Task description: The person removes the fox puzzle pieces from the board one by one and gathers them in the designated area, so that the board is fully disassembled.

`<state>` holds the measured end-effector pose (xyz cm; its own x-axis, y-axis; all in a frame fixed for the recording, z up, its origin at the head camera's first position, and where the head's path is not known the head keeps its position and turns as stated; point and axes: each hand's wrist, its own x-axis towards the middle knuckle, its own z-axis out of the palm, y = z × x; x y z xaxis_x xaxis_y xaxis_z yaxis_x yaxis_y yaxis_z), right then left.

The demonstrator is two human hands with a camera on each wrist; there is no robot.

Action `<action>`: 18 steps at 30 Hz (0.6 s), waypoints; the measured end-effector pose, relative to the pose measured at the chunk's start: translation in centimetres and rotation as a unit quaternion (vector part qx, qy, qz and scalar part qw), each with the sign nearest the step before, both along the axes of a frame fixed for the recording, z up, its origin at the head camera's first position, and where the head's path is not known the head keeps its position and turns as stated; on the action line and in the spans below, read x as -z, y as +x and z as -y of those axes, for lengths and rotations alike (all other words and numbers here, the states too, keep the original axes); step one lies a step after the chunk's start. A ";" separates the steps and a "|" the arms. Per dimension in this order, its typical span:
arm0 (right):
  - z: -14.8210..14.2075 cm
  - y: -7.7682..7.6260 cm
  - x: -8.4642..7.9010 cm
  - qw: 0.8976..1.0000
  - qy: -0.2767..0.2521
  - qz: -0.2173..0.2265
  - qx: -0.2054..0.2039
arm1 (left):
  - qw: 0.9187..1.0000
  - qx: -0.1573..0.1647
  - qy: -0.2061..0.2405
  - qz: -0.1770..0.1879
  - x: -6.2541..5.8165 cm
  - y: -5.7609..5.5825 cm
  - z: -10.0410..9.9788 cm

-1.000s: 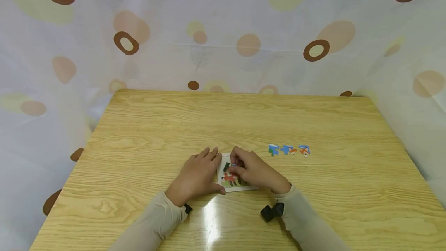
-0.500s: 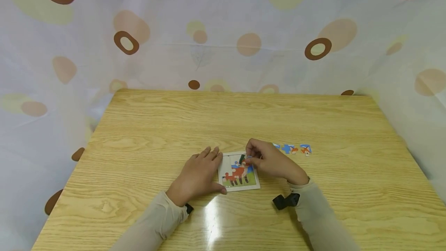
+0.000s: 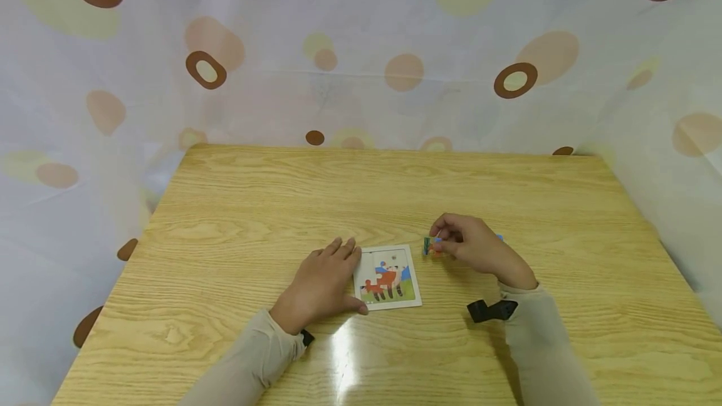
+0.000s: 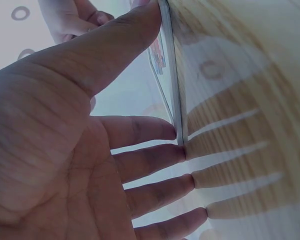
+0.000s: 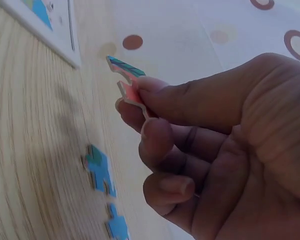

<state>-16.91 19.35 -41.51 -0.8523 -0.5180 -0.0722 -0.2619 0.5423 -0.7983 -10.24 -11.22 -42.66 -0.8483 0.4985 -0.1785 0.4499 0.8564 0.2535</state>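
Note:
My left hand (image 3: 321,284) lies at the left side of a white-framed jigsaw board (image 3: 416,277) on the table. Its fingers are straight; thumb and fingertips touch the board's edge in the left wrist view. The tray is partly filled with a fox picture, and bare patches show along its top and left. To the right of the board, above the table, my right hand (image 3: 474,246) pinches a jigsaw piece (image 5: 132,94) between thumb and fingers. Green, blue and orange-red show on this piece. Its lower part is hidden by the fingers.
Below the right hand, a loose blue-and-green piece (image 5: 99,169) and another blue piece (image 5: 118,226) lie on the wooden table (image 3: 271,193). A bit of a further blue piece (image 3: 499,237) peeks out behind the right hand. A patterned curtain (image 3: 361,105) stands behind the table.
My right hand has moved from over the board to the right, carrying the pinched jigsaw piece, and now covers most of the loose pieces. The left hand stays at the board's edge.

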 end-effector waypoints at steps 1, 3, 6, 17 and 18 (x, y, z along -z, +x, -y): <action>-0.2 0.0 -0.1 1.000 0.006 -0.003 0.002 | 1.000 0.000 0.001 0.001 0.0 0.0 0.0; -0.7 -0.2 -0.1 1.000 0.020 -0.007 0.007 | 1.000 0.000 0.000 -0.001 -0.1 0.0 -0.1; -1.3 -0.3 -0.1 0.999 0.035 -0.007 -0.001 | 1.000 0.000 0.001 -0.002 -0.1 0.0 -0.1; -2.0 -0.4 0.0 0.995 0.084 0.004 -0.046 | 1.000 -0.004 0.002 0.002 0.0 0.0 0.0; -2.0 -0.4 0.0 0.995 0.084 0.005 -0.046 | 1.000 -0.004 0.002 0.003 0.0 0.0 0.0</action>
<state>-17.36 21.31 -41.54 -0.8011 -0.5731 -0.1725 -0.3093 0.6432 -0.7004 -10.27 -11.20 -42.67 -0.8512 0.4921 -0.1825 0.4411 0.8592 0.2593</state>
